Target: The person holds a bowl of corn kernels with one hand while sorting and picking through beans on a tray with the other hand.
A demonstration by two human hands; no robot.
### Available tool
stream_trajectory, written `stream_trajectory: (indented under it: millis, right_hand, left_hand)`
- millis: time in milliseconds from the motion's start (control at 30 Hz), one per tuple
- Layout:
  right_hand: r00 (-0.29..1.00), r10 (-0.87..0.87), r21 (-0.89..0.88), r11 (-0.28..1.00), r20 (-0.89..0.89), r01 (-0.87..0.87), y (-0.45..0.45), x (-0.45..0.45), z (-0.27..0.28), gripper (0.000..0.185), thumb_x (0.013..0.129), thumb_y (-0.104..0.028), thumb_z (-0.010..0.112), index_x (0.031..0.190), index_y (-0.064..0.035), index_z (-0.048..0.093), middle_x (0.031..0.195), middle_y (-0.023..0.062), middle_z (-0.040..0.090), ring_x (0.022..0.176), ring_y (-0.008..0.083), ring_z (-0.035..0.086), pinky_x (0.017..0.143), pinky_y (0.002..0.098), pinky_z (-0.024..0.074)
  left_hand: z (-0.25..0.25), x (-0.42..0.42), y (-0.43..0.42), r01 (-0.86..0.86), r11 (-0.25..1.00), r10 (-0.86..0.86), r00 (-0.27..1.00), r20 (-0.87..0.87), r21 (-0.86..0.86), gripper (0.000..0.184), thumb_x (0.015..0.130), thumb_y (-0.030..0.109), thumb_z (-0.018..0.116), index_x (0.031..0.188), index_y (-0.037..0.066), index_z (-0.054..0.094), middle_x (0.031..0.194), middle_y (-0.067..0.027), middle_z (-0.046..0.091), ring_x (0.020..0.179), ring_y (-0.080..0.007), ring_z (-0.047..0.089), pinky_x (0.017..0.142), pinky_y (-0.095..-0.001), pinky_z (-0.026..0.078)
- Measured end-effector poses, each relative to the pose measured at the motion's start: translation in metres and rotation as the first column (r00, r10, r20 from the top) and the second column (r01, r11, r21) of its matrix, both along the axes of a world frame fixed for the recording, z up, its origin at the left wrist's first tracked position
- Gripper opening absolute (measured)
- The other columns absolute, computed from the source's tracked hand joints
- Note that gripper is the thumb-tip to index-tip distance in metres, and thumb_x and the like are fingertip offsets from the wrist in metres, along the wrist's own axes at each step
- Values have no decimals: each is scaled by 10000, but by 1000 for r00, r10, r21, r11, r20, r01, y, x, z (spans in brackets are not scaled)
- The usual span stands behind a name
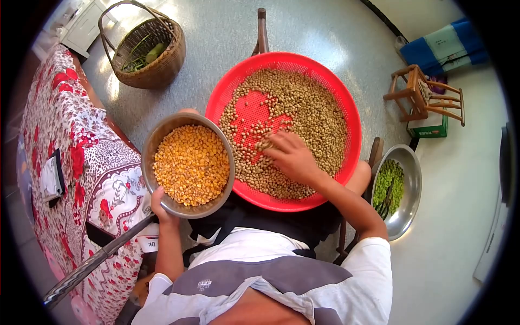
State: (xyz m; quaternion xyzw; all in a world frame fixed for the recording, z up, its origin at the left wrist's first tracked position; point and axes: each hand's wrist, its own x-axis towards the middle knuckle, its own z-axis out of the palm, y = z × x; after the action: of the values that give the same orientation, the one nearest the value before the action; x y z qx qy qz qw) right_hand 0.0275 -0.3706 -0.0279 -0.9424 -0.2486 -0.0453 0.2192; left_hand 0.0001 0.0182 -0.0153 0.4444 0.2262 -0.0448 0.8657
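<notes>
My left hand grips the rim of a steel bowl, thumb on the near edge and fingers mostly hidden under it. Yellow corn kernels fill much of the bowl. Beside it, overlapping its right edge, a round red perforated basket rests over my lap. Small tan beans are spread inside, with bare red mesh showing at the centre left. My right hand is among the beans near the middle, fingers bent downward and closed around a few at the fingertips.
A wicker basket with green vegetables stands at upper left. A flower-patterned cloth covers the left side, with a phone on it. At right are a steel basin of chopped greens and scissors, and a small wooden chair.
</notes>
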Motion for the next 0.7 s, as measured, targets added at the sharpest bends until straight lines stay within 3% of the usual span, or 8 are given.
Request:
stream_trajectory:
  millis: [67,167,200,233,300,433,533,700]
  right_hand:
    - [955,-281,-64,956,98,288,-23,-10,6,256,797,-153,716,1052,-156,702,1299,104,571,1228,326,503,1006,470,420]
    - [914,-403,11,915,42,403,-39,-5,11,207,792,-134,726,998,-133,711,1240,112,588,1149,347,535,943,444,449]
    - [911,-400,46,917,98,397,-39,1,12,145,788,-118,733,932,-117,718,1172,105,612,1039,306,592,864,407,488]
    - [908,-407,52,913,99,404,-33,8,9,145,788,-118,733,932,-117,718,1172,105,612,1039,306,592,864,407,488]
    - [903,-430,231,881,29,412,-17,26,3,93,794,-138,730,886,-127,723,1056,75,656,906,259,633,773,373,519]
    - [920,-377,264,903,107,339,19,66,-18,60,779,-155,731,832,-130,720,875,40,653,793,233,636,685,367,521]
    - [927,-310,158,947,209,281,36,86,-29,51,741,-152,707,764,-108,697,754,33,589,743,226,603,646,379,500]
    - [944,-219,-93,964,245,248,35,95,-32,62,771,-110,633,713,-94,650,782,54,608,789,232,609,682,374,501]
  left_hand:
    - [0,0,0,9,999,-9,1000,2,-30,615,860,328,476,1361,-28,449,1341,-171,529,1213,-288,535,1052,-407,419]
    - [4,2,-2,27,998,-27,1000,-1,-62,642,838,294,505,1391,-21,418,1355,-166,515,1236,-292,521,1063,-410,405]
    - [5,2,-2,31,998,-31,999,-9,-63,645,836,287,508,1393,-22,413,1357,-168,513,1239,-296,519,1067,-412,403]
    - [5,3,-2,38,998,-38,999,-6,-58,645,836,287,508,1393,-22,413,1357,-168,513,1239,-296,519,1067,-412,403]
    - [1,4,1,18,999,-19,1000,-10,-31,657,828,266,513,1405,-25,394,1367,-174,504,1250,-308,511,1077,-418,394]
    - [-6,2,5,13,1000,-13,1000,2,-19,668,824,251,514,1415,-28,376,1375,-178,496,1259,-314,503,1083,-423,387]
    - [-3,2,2,6,1000,-5,999,35,-12,676,824,266,516,1418,-24,376,1374,-179,496,1258,-316,503,1082,-425,389]
    - [3,-2,-1,-13,1000,13,1000,-1,-27,669,828,288,511,1414,-12,390,1365,-178,504,1241,-316,516,1062,-425,410]
